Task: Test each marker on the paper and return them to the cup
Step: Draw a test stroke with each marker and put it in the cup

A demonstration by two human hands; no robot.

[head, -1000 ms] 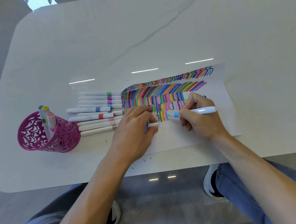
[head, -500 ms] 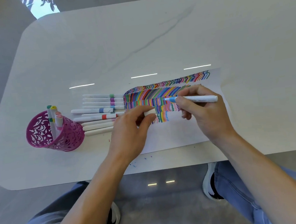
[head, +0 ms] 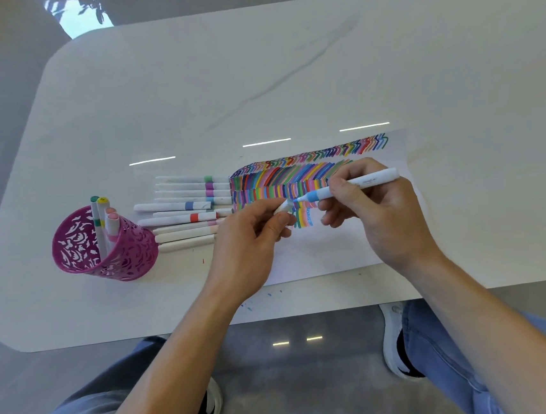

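Cup (head: 129, 254), magenta with a cut-out pattern, is seen at the left of the white surface (head: 285, 72); four capped markers (head: 98, 220) are stood in it. Beside it, a row of white markers (head: 179, 219) is laid flat, reaching the left edge of the paper (head: 319, 252), which is covered in coloured strokes. A light-blue marker (head: 346, 188) is gripped by the curled fingers of the right hand (head: 382, 216) above the paper, tip pointed left. A white cap (head: 283, 206) is pinched by the left hand (head: 246, 252), just off that tip; whether they touch cannot be told, and most of the cap is hidden.
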